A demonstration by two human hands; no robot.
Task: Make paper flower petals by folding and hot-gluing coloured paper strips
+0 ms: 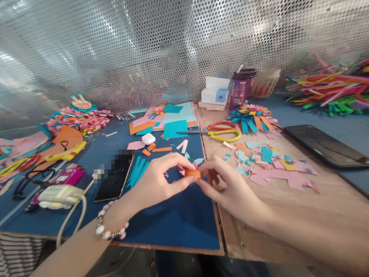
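Note:
Between my two hands, above the blue tabletop, is a curled orange paper strip (192, 174) with bits of pink and pale blue paper behind it. My left hand (167, 179) pinches its left end between thumb and forefinger; a beaded bracelet circles that wrist. From the other side, the thumb and forefinger of my right hand (223, 179) press its right end. Short orange strips (161, 149) and a white rounded case (148, 139) lie just beyond my left hand. Teal strips (137, 173) are beside it, partly covered. Scissors (225, 131) with red and yellow handles rest farther back.
A phone (115, 177) lies left, near a cream cable (83, 211). Paper scraps (276, 165) cover the wood board at right, below a dark tablet-like device (325, 146). Paper flowers (80, 119), a purple cup (242, 88) and pipe cleaners (331, 90) line the mesh wall.

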